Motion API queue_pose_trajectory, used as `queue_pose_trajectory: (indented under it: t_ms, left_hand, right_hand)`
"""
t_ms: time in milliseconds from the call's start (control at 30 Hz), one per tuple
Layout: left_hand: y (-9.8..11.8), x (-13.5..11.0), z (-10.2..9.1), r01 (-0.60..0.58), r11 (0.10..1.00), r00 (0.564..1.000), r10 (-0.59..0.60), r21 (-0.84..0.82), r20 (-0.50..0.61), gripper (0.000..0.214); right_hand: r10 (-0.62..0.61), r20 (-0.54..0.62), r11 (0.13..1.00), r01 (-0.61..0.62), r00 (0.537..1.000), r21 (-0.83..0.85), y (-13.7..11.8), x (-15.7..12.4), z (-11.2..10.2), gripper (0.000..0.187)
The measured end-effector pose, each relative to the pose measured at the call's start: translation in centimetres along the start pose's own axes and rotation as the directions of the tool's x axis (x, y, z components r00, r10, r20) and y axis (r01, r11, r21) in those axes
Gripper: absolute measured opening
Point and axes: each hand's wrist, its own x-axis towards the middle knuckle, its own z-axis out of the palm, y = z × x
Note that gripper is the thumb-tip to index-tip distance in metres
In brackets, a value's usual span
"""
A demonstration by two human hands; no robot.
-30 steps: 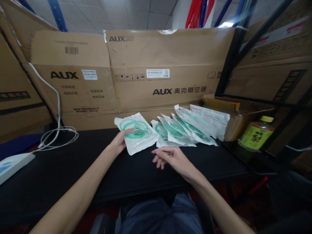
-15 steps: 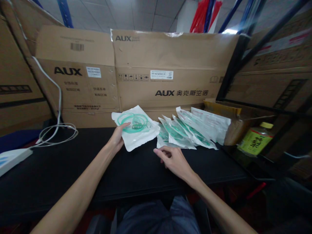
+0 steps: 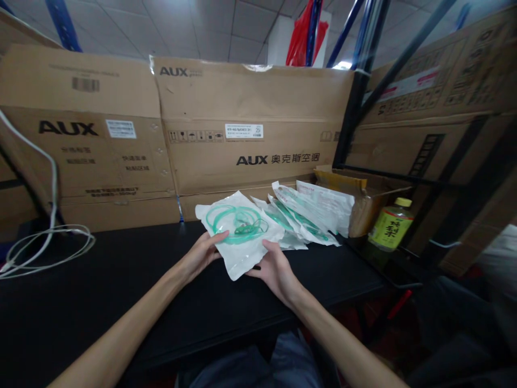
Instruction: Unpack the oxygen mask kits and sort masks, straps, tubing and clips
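Note:
A white pouch with a clear front [image 3: 240,258] is held up over the black table, with coiled green tubing [image 3: 220,218] showing inside. My left hand [image 3: 202,256] grips its left edge, thumb on the front and fingers behind. At the lower right edge, my right hand [image 3: 277,269] pinches it between thumb and fingers; its other fingers are partly hidden behind the pouch. Just to the right, several similar pouches [image 3: 311,207] with green tubing lie overlapping in a leaning row.
Large cardboard sheets [image 3: 258,97] stand along the back of the black table [image 3: 169,312]. An open cardboard box [image 3: 361,207] and a bottle with a yellow-green label [image 3: 391,226] are at the right. A white cable [image 3: 52,188] hangs and coils at the left.
My right hand has come up and taken hold of the pouch's right side. The pouch has moved closer and a little to the right in my left hand. The view has turned right.

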Motion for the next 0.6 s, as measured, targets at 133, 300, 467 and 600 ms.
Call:
queue_pose_trajectory:
  t_ms: [133, 300, 467, 600]
  left_hand:
    - [0.4, -0.3, 0.0, -0.048, 0.998, 0.998, 0.049, 0.034, -0.034, 0.05]
    - [0.6, -0.6, 0.2, -0.027, 0.996, 1.0, 0.026, 0.082, 0.016, 0.049]
    - [1.1, -0.7, 0.3, -0.078, 0.991, 0.99, 0.064, 0.106, 0.126, 0.073]
    - [1.6, -0.9, 0.5, -0.045, 0.984, 0.987, 0.018, 0.174, 0.157, 0.072]
  right_hand:
    - [0.001, 0.025, 0.993, -0.004, 1.0, 0.115, -0.4, -0.1, 0.9, 0.051]
    - [-0.074, -0.224, 0.994, 0.089, 0.972, 0.059, -0.6, 0.5, 1.5, 0.049]
    - [-0.266, -0.313, 0.963, 0.265, 0.912, -0.046, -4.6, 1.1, 0.3, 0.04]
    - [-0.421, -0.4, 0.907, 0.365, 0.814, -0.21, -11.0, 2.4, -3.6, 0.015]
